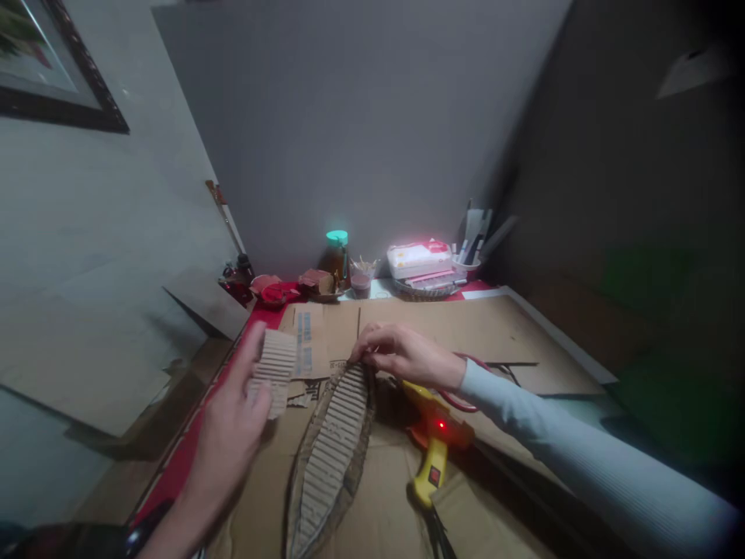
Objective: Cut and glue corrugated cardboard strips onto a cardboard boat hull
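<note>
Left hand (236,411) is pinching, pointing forward, slightly blurred; right hand (404,355) is pinching too, forearm (541,442) slanting in from right.

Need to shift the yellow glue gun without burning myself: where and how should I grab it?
Likely by its handle, from the near side, fingers wrapped around it. The handle is slim, points toward the camera and lies clear of the right hand, while the far end of the glue gun shows close to that wrist. Which parts are hot can't be seen.
</note>
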The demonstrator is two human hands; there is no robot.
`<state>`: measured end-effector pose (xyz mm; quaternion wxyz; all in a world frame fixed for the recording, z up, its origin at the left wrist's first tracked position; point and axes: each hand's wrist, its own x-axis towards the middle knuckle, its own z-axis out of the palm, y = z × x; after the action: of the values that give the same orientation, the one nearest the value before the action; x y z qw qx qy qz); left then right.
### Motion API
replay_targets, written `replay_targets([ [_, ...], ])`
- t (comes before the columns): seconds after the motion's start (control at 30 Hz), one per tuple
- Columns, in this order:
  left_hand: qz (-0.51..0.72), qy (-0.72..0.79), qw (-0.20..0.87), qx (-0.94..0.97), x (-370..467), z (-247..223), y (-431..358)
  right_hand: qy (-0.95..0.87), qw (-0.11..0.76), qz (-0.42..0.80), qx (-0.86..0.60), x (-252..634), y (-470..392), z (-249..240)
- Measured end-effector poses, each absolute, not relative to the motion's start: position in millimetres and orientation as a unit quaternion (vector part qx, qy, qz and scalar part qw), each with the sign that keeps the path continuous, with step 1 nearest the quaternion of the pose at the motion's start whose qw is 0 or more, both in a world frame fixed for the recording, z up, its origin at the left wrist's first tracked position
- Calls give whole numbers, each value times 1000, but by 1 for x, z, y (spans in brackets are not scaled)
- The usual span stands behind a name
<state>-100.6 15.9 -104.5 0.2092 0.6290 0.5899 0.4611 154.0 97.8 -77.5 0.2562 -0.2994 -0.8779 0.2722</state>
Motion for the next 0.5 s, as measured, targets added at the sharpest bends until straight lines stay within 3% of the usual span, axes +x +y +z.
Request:
replay_targets([
  [0.13, 339, 553, 152, 746, -89, -106, 2, -869, 279, 264, -312, 158, 86, -72],
  [0.5, 240, 555, 156, 781, -77, -115, 2, -875, 274, 234, -323, 164, 73, -85],
])
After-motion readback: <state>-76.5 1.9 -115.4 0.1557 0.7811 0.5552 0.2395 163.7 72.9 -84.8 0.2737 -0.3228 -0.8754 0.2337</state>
